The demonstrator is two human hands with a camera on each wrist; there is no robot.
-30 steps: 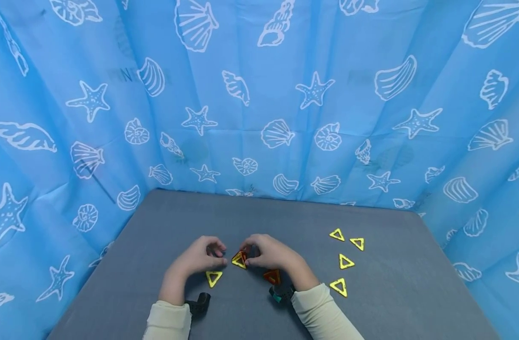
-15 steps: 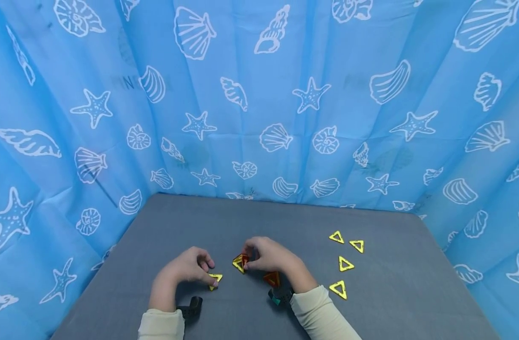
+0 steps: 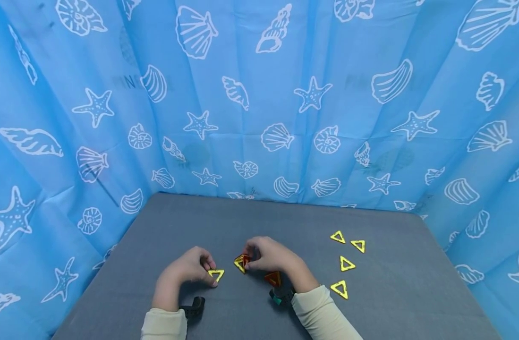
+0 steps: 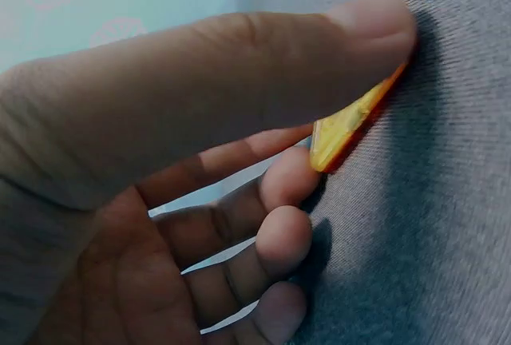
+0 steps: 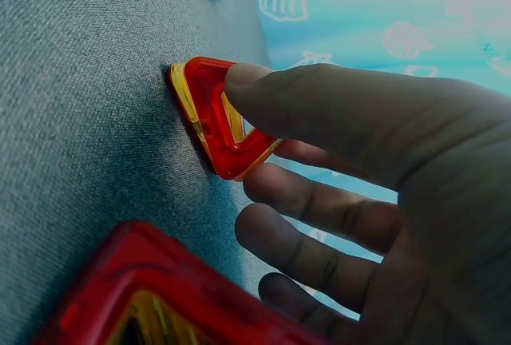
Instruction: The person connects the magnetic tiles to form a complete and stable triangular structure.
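My left hand (image 3: 187, 267) pinches a yellow triangular magnetic tile (image 3: 217, 273) between thumb and fingers, low over the table. In the left wrist view the thumb covers much of that tile (image 4: 339, 133). To its right, my right hand (image 3: 269, 257) holds a small tent-like piece (image 3: 241, 263) made of triangular tiles. The right wrist view shows the thumb on its red tile (image 5: 211, 97), with yellow tile edges behind. A second red and yellow piece (image 3: 273, 278) stands under the right wrist, large in the right wrist view's lower corner.
Several yellow triangular tiles (image 3: 347, 263) lie flat and apart on the right of the grey table (image 3: 395, 283). A blue curtain (image 3: 259, 118) with white shell prints hangs behind the table and along its sides. Black wrist cameras (image 3: 194, 308) hang below both wrists.
My left hand has moved left and nearer from beside the tent-like piece, taken the loose yellow tile and turned it slightly. The right hand stays almost in place with its piece.
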